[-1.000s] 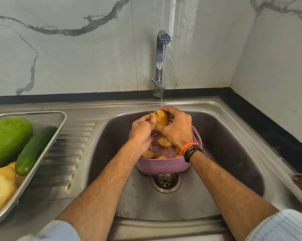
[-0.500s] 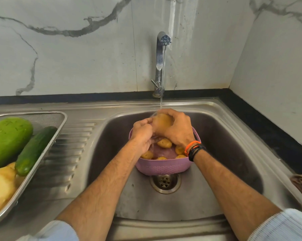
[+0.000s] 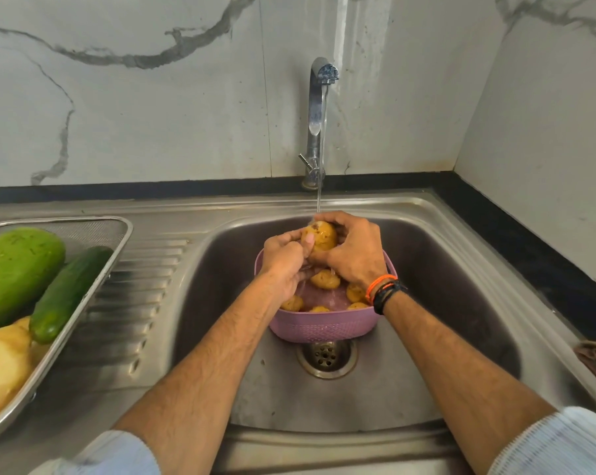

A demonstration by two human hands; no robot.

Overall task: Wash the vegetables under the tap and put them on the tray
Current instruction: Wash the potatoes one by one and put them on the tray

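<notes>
Wet yellow-brown potato (image 3: 320,236) under the tap (image 3: 319,108) stream, above the pink basket (image 3: 320,325); steel tray (image 3: 118,248) leftward.

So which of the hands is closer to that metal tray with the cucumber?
Left. The left hand holds the potato on the side facing the tray; the right hand grips it on the far side.
</notes>
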